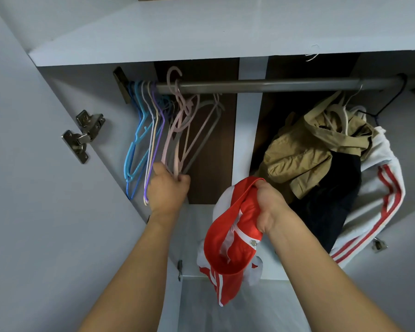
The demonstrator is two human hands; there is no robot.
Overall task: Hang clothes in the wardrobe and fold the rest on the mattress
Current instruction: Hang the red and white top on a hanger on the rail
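Note:
I look up into the wardrobe at its grey rail (273, 85). Several empty hangers, blue, purple, cream and pink, crowd the rail's left end. My left hand (169, 188) grips the lower bar of a pale pink hanger (175, 130) among them. My right hand (265, 207) holds up a red garment with white stripes (230, 245) by its edge; the cloth hangs below my wrist. On the rail's right side hang a khaki garment (304, 152), a dark garment (331, 200) and a white garment with red stripes (379, 195).
A white shelf (201, 34) tops the hanging space. A white upright divider (247, 130) runs down the middle behind the rail. The open left door carries a metal hinge (83, 136). The wardrobe's brown back panel (211, 144) shows between the hangers and the divider.

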